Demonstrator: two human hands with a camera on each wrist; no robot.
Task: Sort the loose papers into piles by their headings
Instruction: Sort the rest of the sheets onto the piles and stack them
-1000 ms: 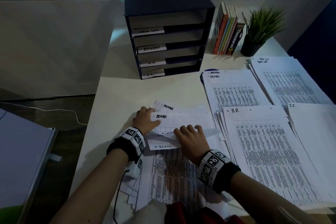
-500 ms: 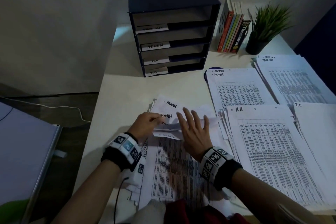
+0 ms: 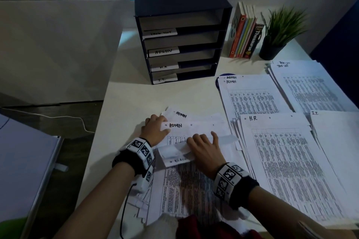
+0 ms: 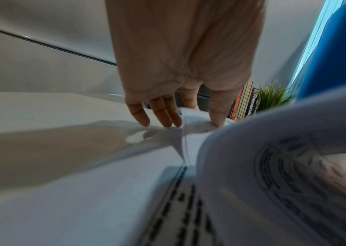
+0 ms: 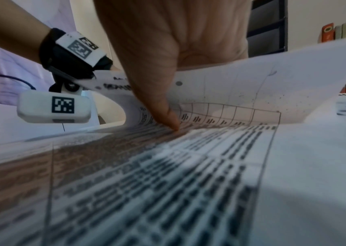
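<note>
A loose stack of printed sheets [image 3: 186,188] lies at the desk's front edge. Its upper sheets are fanned out, and two show the heading ADMIN [image 3: 175,125]. My left hand [image 3: 164,129] pinches the left top corner of the front ADMIN sheet, thumb on top. In the left wrist view my left hand [image 4: 199,116] has the other fingers touching the desk. My right hand [image 3: 202,142] lies with curled fingers over a bent-up sheet [image 3: 174,153]. In the right wrist view its thumb [image 5: 171,121] presses on the sheet below, under the curl [image 5: 252,79].
Sorted piles lie on the right: ADMIN [image 3: 250,97], TASK LIST [image 3: 312,87], H.R. [image 3: 285,163] and I.T. [image 3: 340,141]. A dark labelled tray rack [image 3: 180,44] stands at the back, with books [image 3: 244,35] and a potted plant [image 3: 279,31] beside it. The desk edge [image 3: 93,153] drops off on the left.
My right hand went from flat, spread fingers to curled fingers and drew back toward me with the bent sheet. The front ADMIN sheet now shows its heading fully.
</note>
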